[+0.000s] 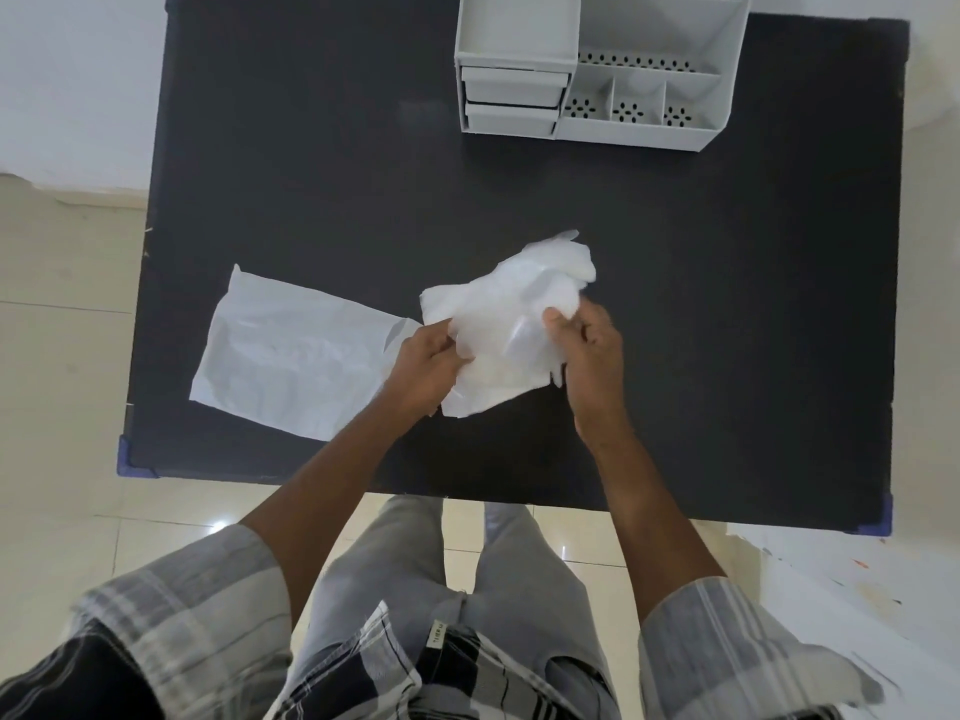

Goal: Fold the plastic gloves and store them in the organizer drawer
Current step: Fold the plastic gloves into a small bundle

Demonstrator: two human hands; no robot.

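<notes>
Between the two hands, just above the dark worktop [675,252], a crumpled plastic glove [511,324] is held up, and both grips are closed on it: the left hand [426,363] pinches the glove's near-left edge with curled fingers and thumb, while the right hand [587,350] pinches its right side, thumb pressed onto the film. The glove's finger end fans out away from the grips, toward the far side, and its lower edge hangs down between the wrists; whether it touches the worktop cannot be told. This looks like the folding step in hand, with the glove gathered but not yet a neat packet. Just beside the left grip, on its outer side, a second flat sheet of plastic [296,353] lies spread on the worktop, probably the other glove awaiting its turn. Well beyond the grips, at the far edge, stands the grey organizer [696,132], its two small drawers [511,103] on the left side appearing closed or nearly so. The next move likely calls for bringing one held edge over to the other and pressing the fold flat, since thin film tends to spring open; a drawer must be pulled out before storing.
</notes>
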